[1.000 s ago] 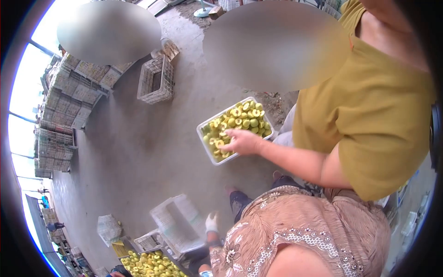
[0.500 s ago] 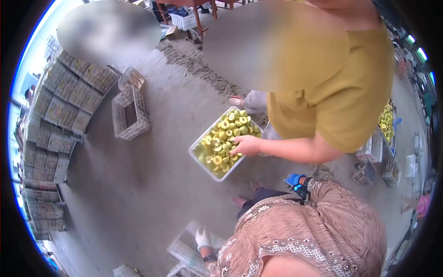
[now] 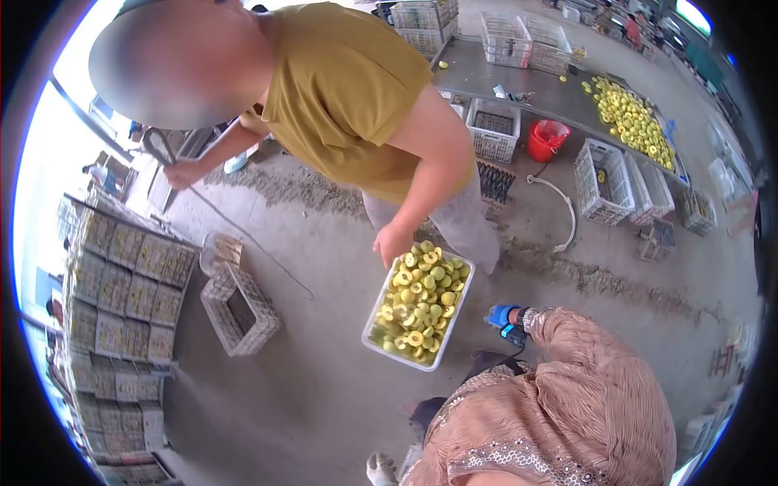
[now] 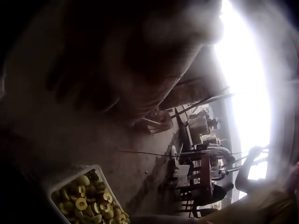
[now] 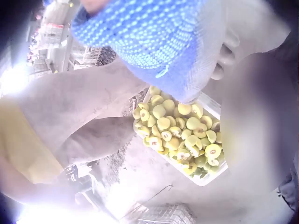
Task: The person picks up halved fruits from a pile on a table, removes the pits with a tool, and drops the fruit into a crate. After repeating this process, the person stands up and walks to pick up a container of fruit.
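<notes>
A white crate [image 3: 366, 334] of halved yellow-green fruit stands on the floor; its fruit [image 4: 88, 200] also shows in the left wrist view. My right hand [image 3: 502, 316], in a blue glove, hangs beside the crate without touching it. In the right wrist view that hand [image 5: 163, 46] has loosely bent fingers and nothing in them. Low in the head view is my left hand [image 3: 381, 468] in a white glove, away from the crate. It is dark in the left wrist view, the hand [image 4: 131, 60] hanging with relaxed fingers and no object visible.
A person in a mustard shirt [image 3: 348, 81] stands behind the crate, one hand at its rim, the other gripping a looped rod [image 3: 235, 231]. An empty crate [image 3: 263, 332] and stacked crates [image 3: 105, 292] are left. A table [image 3: 535, 85], red bucket [image 3: 548, 139] and more crates lie beyond.
The head view has turned, bringing the table and bucket in. The other person has drawn a hand back from the fruit to the rim; the rod has come into view. My hands still hang low.
</notes>
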Demonstrator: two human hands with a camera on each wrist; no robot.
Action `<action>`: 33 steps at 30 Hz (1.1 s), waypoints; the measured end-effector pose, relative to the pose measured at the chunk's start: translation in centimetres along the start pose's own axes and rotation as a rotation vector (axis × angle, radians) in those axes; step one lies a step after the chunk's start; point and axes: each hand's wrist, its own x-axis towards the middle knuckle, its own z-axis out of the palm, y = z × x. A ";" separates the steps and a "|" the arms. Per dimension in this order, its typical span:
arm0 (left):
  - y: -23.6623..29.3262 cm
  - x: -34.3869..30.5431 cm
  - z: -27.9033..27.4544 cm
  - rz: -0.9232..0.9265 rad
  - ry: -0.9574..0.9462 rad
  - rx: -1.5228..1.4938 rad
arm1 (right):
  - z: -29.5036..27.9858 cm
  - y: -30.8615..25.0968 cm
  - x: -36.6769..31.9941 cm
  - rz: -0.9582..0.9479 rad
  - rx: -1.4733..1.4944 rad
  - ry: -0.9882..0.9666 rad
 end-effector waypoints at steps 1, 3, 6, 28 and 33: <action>1.5 0.8 -0.7 0.005 -0.023 0.055 | 0.6 -1.0 0.4 -0.070 -0.105 0.048; 3.0 3.6 -2.8 0.027 -0.088 0.098 | 2.0 -2.4 0.0 -0.049 -0.189 0.091; 6.9 6.1 -6.4 0.091 -0.143 0.215 | 5.7 -5.3 -0.9 0.065 -0.135 0.119; 18.8 25.9 -18.8 0.383 -0.254 0.516 | 13.5 -20.9 4.6 0.164 0.096 0.258; 20.7 31.1 -21.5 0.510 -0.265 0.594 | 16.2 -21.5 10.6 0.218 0.175 0.227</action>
